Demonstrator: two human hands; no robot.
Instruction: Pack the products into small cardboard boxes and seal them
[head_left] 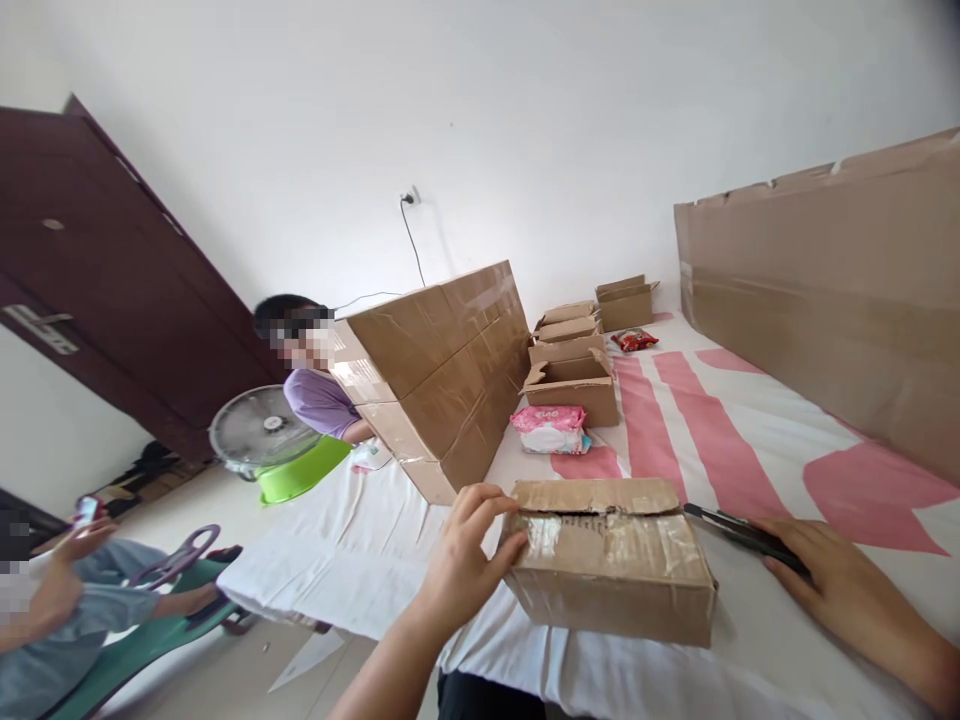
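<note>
A small cardboard box [611,560] with clear tape lies on the bed in front of me, a narrow gap running along its top flap. Its left end is gripped by my left hand [474,548], with fingers on the top corner and the thumb pressing the near side. To the right of the box, my right hand [832,575] is closed around a dark box cutter [739,525], low over the sheet. The cutter's tip points left, close to the box's back right corner. The palm side of my right hand is hidden.
Behind the box stand a pink wipes pack [551,430], open cardboard boxes [574,395] and a red snack packet [634,340]. A stack of taped boxes [442,385] rises at left, and a tall cardboard panel [832,290] at right. Two other people sit at left.
</note>
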